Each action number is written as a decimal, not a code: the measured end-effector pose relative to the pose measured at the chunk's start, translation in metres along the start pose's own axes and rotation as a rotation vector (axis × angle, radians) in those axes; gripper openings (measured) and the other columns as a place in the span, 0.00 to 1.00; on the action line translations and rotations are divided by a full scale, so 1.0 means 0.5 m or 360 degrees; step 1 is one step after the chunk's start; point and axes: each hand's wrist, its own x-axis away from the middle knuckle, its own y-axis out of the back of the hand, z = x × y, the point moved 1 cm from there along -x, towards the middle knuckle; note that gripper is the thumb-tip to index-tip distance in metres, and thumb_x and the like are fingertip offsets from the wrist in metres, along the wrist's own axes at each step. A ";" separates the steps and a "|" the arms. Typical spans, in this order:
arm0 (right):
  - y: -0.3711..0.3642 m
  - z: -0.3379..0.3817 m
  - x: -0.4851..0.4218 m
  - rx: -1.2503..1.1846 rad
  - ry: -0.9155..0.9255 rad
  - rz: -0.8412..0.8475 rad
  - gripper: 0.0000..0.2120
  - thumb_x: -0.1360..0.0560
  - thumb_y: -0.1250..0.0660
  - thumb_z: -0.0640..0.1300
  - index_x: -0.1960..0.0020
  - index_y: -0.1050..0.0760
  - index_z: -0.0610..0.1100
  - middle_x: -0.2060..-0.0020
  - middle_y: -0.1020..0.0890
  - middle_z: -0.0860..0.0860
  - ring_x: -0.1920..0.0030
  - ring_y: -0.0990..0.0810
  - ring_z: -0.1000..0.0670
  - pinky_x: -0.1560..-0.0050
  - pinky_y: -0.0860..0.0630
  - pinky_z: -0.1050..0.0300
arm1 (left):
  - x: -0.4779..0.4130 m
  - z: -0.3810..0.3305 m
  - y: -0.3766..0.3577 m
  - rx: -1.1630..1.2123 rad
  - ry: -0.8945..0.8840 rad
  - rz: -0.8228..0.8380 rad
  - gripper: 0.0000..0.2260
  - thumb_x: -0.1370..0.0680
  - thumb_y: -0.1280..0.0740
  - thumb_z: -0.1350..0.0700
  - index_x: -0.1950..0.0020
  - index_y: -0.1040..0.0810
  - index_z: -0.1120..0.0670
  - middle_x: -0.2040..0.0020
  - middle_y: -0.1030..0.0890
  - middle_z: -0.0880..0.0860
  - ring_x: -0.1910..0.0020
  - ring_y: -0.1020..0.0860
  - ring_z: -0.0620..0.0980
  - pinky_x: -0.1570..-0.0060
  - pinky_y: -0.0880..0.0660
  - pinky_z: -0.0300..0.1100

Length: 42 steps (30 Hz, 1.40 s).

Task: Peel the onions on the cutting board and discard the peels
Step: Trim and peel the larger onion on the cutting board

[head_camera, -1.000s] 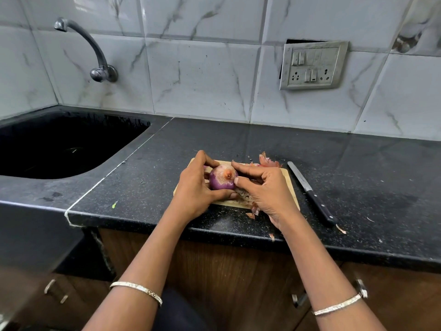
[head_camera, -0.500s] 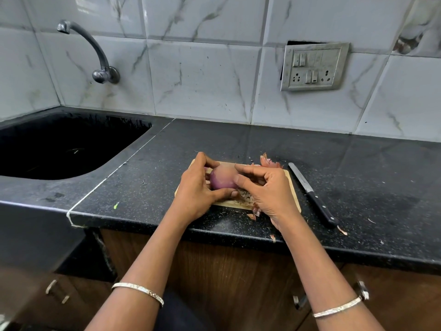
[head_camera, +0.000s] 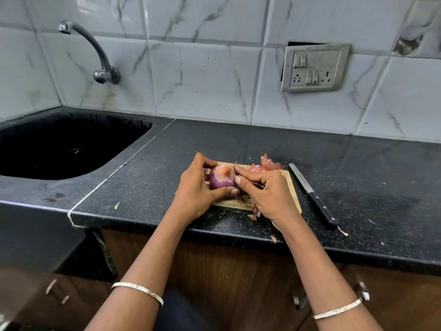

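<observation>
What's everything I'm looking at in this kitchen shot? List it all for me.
onion: one, purple, held over the board
cutting board: one, pale wood, on the countertop
peels: a pile, pinkish-red, at the board's far right corner
knife: one, black handle, right of the board
countertop: one, black speckled
sink: one, black, left
tap: one, grey metal, above the sink
socket plate: one, silver, on the tiled wall
bangles: two, silver, one per wrist
left hand: grips the onion
right hand: pinches the onion
</observation>
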 end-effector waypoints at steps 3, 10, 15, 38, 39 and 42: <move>0.000 -0.012 -0.004 0.0027 0.0031 -0.0019 0.13 0.23 0.29 0.35 0.39 0.20 0.35 0.43 0.18 0.47 0.53 0.33 0.86 0.50 0.38 0.86 | -0.001 0.000 0.001 -0.0011 -0.0002 0.0010 0.31 0.38 0.16 0.46 0.43 0.29 0.51 0.47 0.21 0.46 0.51 0.20 0.40 0.51 0.20 0.36; 0.001 -0.016 -0.006 0.0109 0.0032 -0.0125 0.11 0.25 0.25 0.38 0.44 0.15 0.41 0.50 0.13 0.49 0.47 0.27 0.78 0.43 0.36 0.80 | -0.002 0.006 0.000 -0.0054 -0.0014 0.0029 0.31 0.38 0.17 0.45 0.43 0.30 0.48 0.44 0.21 0.49 0.47 0.20 0.46 0.46 0.20 0.46; 0.001 -0.022 -0.008 0.0046 0.0020 -0.0103 0.12 0.27 0.24 0.39 0.44 0.16 0.40 0.50 0.14 0.51 0.52 0.24 0.77 0.46 0.29 0.78 | -0.002 0.005 0.002 -0.0058 -0.0024 0.0016 0.31 0.38 0.17 0.44 0.43 0.29 0.48 0.44 0.21 0.48 0.47 0.20 0.46 0.45 0.20 0.47; -0.002 -0.021 -0.008 0.0073 0.0194 -0.0153 0.10 0.27 0.24 0.37 0.47 0.13 0.46 0.51 0.13 0.55 0.45 0.16 0.57 0.33 0.27 0.60 | -0.001 0.004 0.001 0.0017 0.0010 0.0020 0.28 0.34 0.19 0.46 0.39 0.26 0.50 0.43 0.21 0.46 0.48 0.20 0.40 0.49 0.22 0.32; -0.004 -0.021 -0.009 0.0103 0.0230 -0.0157 0.09 0.27 0.24 0.37 0.48 0.13 0.46 0.51 0.13 0.55 0.45 0.16 0.56 0.35 0.26 0.61 | 0.000 0.004 0.001 0.0054 0.0005 0.0022 0.27 0.33 0.19 0.48 0.38 0.24 0.51 0.43 0.20 0.46 0.47 0.20 0.40 0.49 0.23 0.31; -0.008 -0.022 -0.013 0.0173 0.0287 -0.0195 0.07 0.27 0.24 0.37 0.52 0.14 0.46 0.55 0.13 0.57 0.49 0.16 0.57 0.43 0.21 0.56 | -0.001 0.008 0.002 0.0140 -0.0018 0.0064 0.28 0.31 0.21 0.47 0.32 0.22 0.51 0.41 0.18 0.47 0.46 0.18 0.42 0.44 0.20 0.38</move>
